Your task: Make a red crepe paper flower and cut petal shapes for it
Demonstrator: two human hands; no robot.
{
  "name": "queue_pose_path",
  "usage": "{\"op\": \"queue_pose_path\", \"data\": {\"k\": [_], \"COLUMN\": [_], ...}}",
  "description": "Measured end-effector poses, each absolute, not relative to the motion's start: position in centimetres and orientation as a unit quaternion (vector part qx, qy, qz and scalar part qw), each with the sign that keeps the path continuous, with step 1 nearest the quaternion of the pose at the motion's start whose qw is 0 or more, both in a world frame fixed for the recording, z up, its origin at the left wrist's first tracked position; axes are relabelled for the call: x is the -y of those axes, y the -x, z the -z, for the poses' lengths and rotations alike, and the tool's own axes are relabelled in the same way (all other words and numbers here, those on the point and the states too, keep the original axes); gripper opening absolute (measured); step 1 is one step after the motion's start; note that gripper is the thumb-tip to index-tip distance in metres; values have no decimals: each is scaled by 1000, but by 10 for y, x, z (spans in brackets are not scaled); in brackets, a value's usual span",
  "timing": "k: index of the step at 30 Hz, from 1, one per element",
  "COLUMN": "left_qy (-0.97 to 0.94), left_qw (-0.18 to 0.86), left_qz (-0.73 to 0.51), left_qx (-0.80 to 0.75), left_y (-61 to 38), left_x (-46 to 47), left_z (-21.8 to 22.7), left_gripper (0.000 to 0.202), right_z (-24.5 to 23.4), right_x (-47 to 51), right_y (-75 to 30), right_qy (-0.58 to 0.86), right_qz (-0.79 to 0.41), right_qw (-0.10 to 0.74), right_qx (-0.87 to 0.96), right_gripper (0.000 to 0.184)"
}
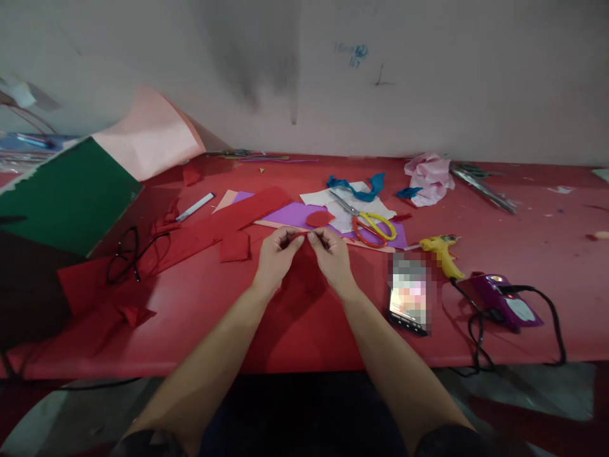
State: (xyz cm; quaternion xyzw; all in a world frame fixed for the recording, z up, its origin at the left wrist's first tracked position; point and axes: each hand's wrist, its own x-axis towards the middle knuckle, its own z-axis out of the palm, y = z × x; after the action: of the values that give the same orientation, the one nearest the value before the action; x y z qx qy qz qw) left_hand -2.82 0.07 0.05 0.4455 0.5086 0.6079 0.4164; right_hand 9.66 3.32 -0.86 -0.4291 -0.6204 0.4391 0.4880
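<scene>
- Bare tabletop [542, 222] gives open room at the far right, beyond the yellow glue gun [440, 254].
- Right of the right hand [330, 257], the phone [408, 298] and a purple device [507, 301] with a looping black cable [557, 322] obstruct a low sideways pass.
- Ahead, scissors [356, 211] lie in the way.
- Left of the left hand [278, 257], a red square [235, 246] sits near; beyond, eyeglasses [136, 255] and a green box [71, 197] block.
- Between eyeglasses and left forearm [226, 333], a passage is free.

A small red piece [305, 234] (mostly hidden) sits between fingers [318, 244].
</scene>
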Motion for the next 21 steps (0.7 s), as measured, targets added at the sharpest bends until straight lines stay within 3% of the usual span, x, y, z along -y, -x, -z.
{"op": "queue_pose_path", "data": {"k": [21], "left_qy": [-369], "left_qw": [440], "left_qz": [-634], "left_qx": [-517], "left_y": [30], "left_x": [-2], "left_z": [0], "left_gripper": [17], "right_z": [5], "right_x": [-30], "right_y": [-94], "right_qy": [433], "right_qz": [-454], "right_qw": [480], "right_qx": [613], "right_gripper": [16]}}
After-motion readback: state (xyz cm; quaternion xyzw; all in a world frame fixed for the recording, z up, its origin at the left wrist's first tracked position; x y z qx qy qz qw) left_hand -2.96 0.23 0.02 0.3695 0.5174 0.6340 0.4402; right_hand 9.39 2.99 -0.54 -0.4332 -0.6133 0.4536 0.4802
